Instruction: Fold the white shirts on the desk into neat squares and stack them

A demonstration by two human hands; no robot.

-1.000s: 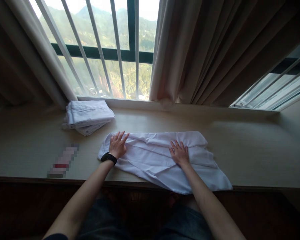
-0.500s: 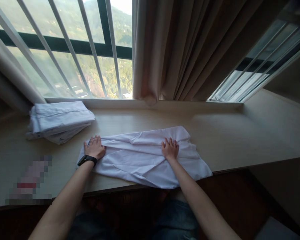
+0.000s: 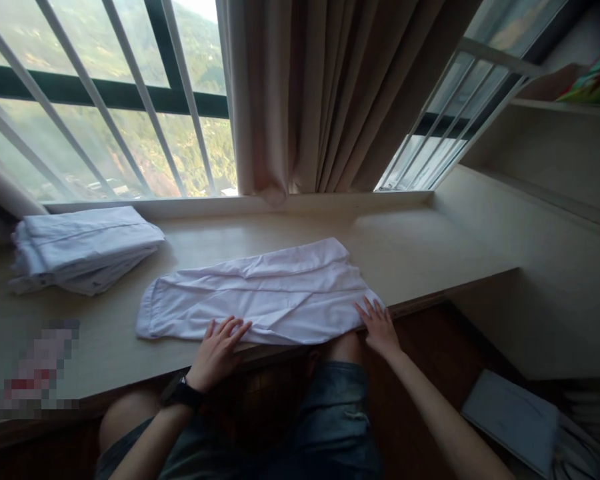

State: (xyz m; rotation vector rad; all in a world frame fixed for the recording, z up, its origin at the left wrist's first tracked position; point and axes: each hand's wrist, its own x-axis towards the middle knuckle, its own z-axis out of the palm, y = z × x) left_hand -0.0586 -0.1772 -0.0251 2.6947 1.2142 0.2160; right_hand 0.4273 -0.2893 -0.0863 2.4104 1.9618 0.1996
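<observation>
Just beyond left hand (image 3: 217, 350), white garment (image 3: 260, 300), right hand (image 3: 380, 327) touching

Pale ledge (image 3: 405, 253), white garment (image 3: 260, 297), folded stack (image 3: 80, 247)

The person's left hand (image 3: 219, 352) is bare, with no rings or gloves visible, and the forearm behind it is bare too, no sleeve reaching the wrist. Around the left wrist sits a black wristband with a dark rectangular face, like a slim watch or fitness tracker (image 3: 183, 392). The right hand (image 3: 380, 329) is likewise bare and unadorned, and its long forearm shows no sleeve, band or jewellery. Lower in view the person wears faded blue-grey denim shorts (image 3: 330, 413), the cloth rumpled, with a small frayed tear on the right leg. The knees below the hems are bare.
</observation>
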